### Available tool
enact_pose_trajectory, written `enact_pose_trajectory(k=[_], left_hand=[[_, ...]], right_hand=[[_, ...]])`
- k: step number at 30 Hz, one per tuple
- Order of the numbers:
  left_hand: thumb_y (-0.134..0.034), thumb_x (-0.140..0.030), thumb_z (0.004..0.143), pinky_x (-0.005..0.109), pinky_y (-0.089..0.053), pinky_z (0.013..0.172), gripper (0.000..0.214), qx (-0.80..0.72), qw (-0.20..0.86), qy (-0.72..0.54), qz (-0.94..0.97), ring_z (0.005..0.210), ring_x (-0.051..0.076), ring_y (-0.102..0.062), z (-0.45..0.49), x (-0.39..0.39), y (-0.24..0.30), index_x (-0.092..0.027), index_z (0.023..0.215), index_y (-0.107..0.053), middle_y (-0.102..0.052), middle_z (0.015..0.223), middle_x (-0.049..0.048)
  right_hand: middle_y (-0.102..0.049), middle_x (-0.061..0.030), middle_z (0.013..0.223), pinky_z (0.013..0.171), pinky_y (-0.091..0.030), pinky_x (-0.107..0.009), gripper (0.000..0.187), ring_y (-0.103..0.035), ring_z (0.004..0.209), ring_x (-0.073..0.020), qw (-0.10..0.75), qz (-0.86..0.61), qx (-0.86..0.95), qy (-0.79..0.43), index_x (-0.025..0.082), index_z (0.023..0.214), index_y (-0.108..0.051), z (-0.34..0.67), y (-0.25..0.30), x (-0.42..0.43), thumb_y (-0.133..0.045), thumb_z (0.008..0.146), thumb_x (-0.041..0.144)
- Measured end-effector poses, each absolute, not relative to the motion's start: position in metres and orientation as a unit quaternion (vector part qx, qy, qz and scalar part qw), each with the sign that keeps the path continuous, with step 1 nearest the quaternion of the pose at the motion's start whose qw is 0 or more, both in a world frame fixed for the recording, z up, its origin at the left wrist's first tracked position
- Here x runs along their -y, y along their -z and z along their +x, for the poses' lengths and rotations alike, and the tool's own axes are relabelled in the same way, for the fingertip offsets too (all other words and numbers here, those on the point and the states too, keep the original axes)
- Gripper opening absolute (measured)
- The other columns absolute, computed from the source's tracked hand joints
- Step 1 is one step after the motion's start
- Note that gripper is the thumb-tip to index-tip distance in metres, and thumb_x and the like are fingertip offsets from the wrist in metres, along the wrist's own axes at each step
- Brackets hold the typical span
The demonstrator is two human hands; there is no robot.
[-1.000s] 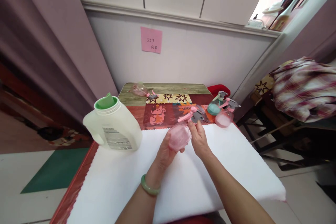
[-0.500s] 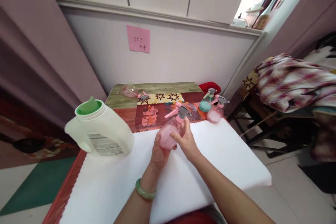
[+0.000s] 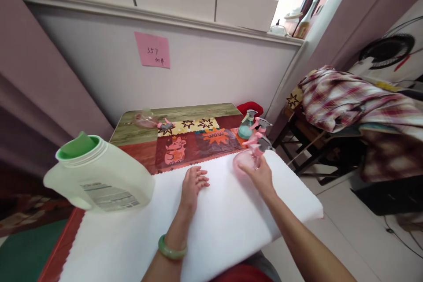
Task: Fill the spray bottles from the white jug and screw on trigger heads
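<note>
A pink spray bottle with pinkish contents is gripped in my right hand, over the right part of the white cloth. My left hand holds nothing; its fingers are apart and slightly curled above the middle of the cloth. Just behind the held bottle stand a green spray bottle and another pink spray bottle, the latter partly hidden. At the back left a clear pink spray bottle lies on its side. A large pale jug with a green spout stands left of my left hand.
A patterned mat covers the back of the table. Behind it rises a white wall with a pink paper note. To the right, a plaid cloth lies over dark furniture.
My right hand has carried the pink spray bottle rightward, toward the two standing bottles. My left hand has let go of it and opened. The view has shifted to the right.
</note>
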State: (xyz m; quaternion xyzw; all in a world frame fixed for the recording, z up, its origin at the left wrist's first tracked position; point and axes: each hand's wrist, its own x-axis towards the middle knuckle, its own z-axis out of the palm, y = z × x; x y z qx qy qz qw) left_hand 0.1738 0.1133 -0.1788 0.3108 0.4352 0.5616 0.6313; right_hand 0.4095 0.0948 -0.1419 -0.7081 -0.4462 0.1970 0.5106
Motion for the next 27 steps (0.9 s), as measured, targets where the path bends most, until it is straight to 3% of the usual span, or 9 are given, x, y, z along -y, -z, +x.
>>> enact_pose_trajectory(k=[2,5,11,14,17,19,21,23,27], left_hand=[[-0.066,-0.063,0.084,0.032,-0.056,0.066,0.049,-0.452,0.623,-0.556,0.315,0.071,0.016,-0.066,0.173,-0.114,0.18,-0.017,0.101,-0.061,-0.069,0.091,0.0065],[-0.068,-0.059,0.084,0.032,-0.056,0.067,0.045,-0.467,0.612,-0.548,0.328,0.072,0.016,-0.066,0.175,-0.113,0.18,-0.017,0.098,-0.062,-0.068,0.09,0.0061],[-0.068,-0.058,0.084,0.032,-0.056,0.066,0.041,-0.475,0.584,-0.536,0.383,0.073,0.016,-0.065,0.179,-0.111,0.182,-0.019,0.096,-0.063,-0.067,0.09,0.0043],[-0.075,-0.053,0.079,0.031,-0.055,0.064,0.039,-0.472,0.574,-0.519,0.422,0.07,0.016,-0.064,0.181,-0.108,0.183,-0.019,0.095,-0.064,-0.066,0.085,0.003],[-0.081,-0.047,0.074,0.032,-0.055,0.064,0.037,-0.476,0.564,-0.509,0.443,0.07,0.017,-0.064,0.183,-0.103,0.183,-0.02,0.094,-0.064,-0.064,0.083,0.0018],[-0.079,-0.046,0.074,0.033,-0.054,0.062,0.035,-0.483,0.554,-0.507,0.45,0.069,0.018,-0.063,0.186,-0.101,0.182,-0.021,0.093,-0.063,-0.063,0.082,0.0019],[-0.077,-0.045,0.076,0.033,-0.052,0.059,0.031,-0.497,0.538,-0.506,0.456,0.066,0.018,-0.062,0.189,-0.102,0.179,-0.021,0.09,-0.062,-0.062,0.08,0.0024],[-0.077,-0.042,0.076,0.033,-0.05,0.06,0.029,-0.512,0.509,-0.509,0.469,0.066,0.018,-0.061,0.193,-0.107,0.173,-0.022,0.09,-0.063,-0.063,0.083,0.0034],[-0.087,-0.033,0.064,0.038,-0.049,0.077,0.036,-0.528,0.43,-0.506,0.53,0.08,0.022,-0.061,0.191,-0.137,0.15,-0.025,0.092,-0.066,-0.066,0.102,0.0065]], right_hand=[[-0.073,-0.0111,0.109,0.089,-0.051,-0.049,0.078,-0.067,0.097,-0.0331,0.487,-0.756,0.417,-0.133,0.02,0.121,-0.062,0.443,0.144,-0.1,-0.084,0.057,0.059],[-0.07,-0.0153,0.119,0.093,-0.047,-0.05,0.082,-0.064,0.108,-0.0367,0.481,-0.778,0.396,-0.085,0.019,0.126,-0.059,0.481,0.146,-0.108,-0.083,0.058,0.058],[-0.069,-0.0173,0.125,0.093,-0.048,-0.045,0.089,-0.066,0.111,-0.0367,0.409,-0.836,0.351,-0.097,0.021,0.137,-0.053,0.514,0.159,-0.123,-0.08,0.06,0.056],[-0.067,-0.0177,0.129,0.096,-0.048,-0.046,0.096,-0.064,0.115,-0.0379,0.428,-0.826,0.352,-0.104,0.019,0.142,-0.05,0.516,0.167,-0.124,-0.081,0.059,0.055],[-0.055,-0.0239,0.143,0.104,-0.044,-0.047,0.105,-0.055,0.129,-0.0392,0.477,-0.806,0.344,-0.071,0.01,0.149,-0.039,0.506,0.173,-0.111,-0.077,0.064,0.059],[-0.044,-0.025,0.151,0.112,-0.039,-0.049,0.093,-0.047,0.137,-0.0367,0.521,-0.783,0.339,-0.019,0.008,0.149,-0.034,0.491,0.178,-0.095,-0.064,0.079,0.061],[-0.053,-0.0202,0.144,0.111,-0.041,-0.05,0.068,-0.054,0.131,-0.0327,0.577,-0.72,0.382,0.05,0.013,0.142,-0.045,0.471,0.18,-0.077,-0.054,0.09,0.055],[-0.063,-0.0163,0.132,0.108,-0.044,-0.05,0.053,-0.06,0.124,-0.0316,0.568,-0.672,0.474,0.033,0.017,0.131,-0.056,0.449,0.178,-0.065,-0.057,0.091,0.051],[-0.074,-0.0115,0.11,0.099,-0.053,-0.048,0.036,-0.07,0.102,-0.0284,0.537,-0.616,0.566,-0.107,0.021,0.11,-0.068,0.407,0.161,-0.077,-0.064,0.089,0.051]])
